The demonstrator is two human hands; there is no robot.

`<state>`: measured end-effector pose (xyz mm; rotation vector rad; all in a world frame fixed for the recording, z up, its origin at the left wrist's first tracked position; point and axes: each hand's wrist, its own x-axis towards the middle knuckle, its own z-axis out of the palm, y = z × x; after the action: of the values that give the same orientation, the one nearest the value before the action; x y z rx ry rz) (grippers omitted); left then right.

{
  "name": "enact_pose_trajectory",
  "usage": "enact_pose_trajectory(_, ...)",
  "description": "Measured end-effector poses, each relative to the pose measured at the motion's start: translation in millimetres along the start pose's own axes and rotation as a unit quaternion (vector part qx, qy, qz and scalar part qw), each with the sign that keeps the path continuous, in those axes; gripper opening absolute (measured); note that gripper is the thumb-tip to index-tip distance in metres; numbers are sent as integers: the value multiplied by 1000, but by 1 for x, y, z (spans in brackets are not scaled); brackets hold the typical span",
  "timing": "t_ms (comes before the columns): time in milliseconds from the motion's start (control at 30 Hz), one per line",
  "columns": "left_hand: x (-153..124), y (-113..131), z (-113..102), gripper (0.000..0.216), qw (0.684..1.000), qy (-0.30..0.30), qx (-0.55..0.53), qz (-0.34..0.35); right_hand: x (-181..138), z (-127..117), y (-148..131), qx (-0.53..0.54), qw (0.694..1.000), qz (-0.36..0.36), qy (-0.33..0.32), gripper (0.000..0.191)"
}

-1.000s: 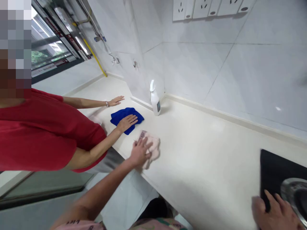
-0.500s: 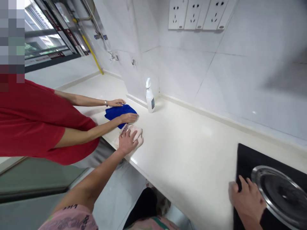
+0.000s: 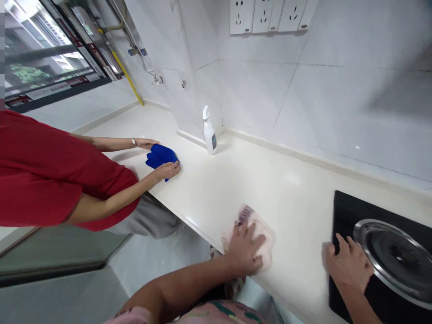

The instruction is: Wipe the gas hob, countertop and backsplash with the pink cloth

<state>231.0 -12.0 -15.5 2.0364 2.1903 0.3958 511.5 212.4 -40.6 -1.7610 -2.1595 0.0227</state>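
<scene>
Right now I've got the left hand (image 3: 245,249) fingers spread, palm side down on the pale pink cloth (image 3: 265,234), which lies on the white countertop (image 3: 286,195) close to its front edge. So I'd judge this wipe is under way and not finished: the cloth is down on the surface, not laid aside. How much is covered I can't tell; nothing clearly separates wiped from unwiped. Over on the right, the right hand (image 3: 349,265) sits at the left side of the black hob (image 3: 344,207), fingers loosely bent, gripping nothing that I can see. Back by the wall (image 3: 256,90), the spray bottle (image 3: 209,137) stands upright, no hand on it. Further left, a co-worker's hands (image 3: 167,171) hold a blue cloth (image 3: 160,156), not put away either.
</scene>
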Motion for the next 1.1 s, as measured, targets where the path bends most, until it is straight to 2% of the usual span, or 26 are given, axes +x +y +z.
enact_pose_trajectory(67,4,26,11,72,996,-3,-21,85,0,-1,1,2,1000,3,-9,59)
enact_pose_trajectory(133,4,36,16,69,991,-3,-40,125,0,0,3,4,1000,5,-15,59)
enact_pose_trajectory(233,-2,21,12,64,993,-1,-61,96,0,3,7,5,1000,3,-10,59)
enact_pose_trajectory(300,-10,-8,1,63,998,7,-52,29,0,4,9,7,1000,-1,-3,60)
enact_pose_trajectory(400,-19,-68,-28,61,995,12,5,-94,0,4,8,9,1000,-4,-1,59)
enact_pose_trajectory(567,-23,-174,-84,66,955,27,107,-277,0,5,5,2,1000,-3,9,59)
enact_pose_trajectory(667,-17,-212,-104,66,921,42,142,-360,1,6,4,-2,1000,-7,26,59)
enact_pose_trajectory(733,-11,-222,-109,65,912,42,132,-387,1,6,4,-4,1000,-9,29,58)
enact_pose_trajectory(833,-4,-214,-107,62,909,47,107,-400,2,7,4,-6,1000,-8,21,57)
enact_pose_trajectory(933,-2,-185,-96,60,919,48,106,-376,2,8,3,-8,1000,-5,18,56)
enact_pose_trajectory(1000,-3,-156,-82,59,939,39,106,-325,2,9,3,-11,1000,-4,21,55)
enact_pose_trajectory(1100,-5,-102,-52,61,974,31,86,-208,2,10,3,-12,1000,-4,27,55)
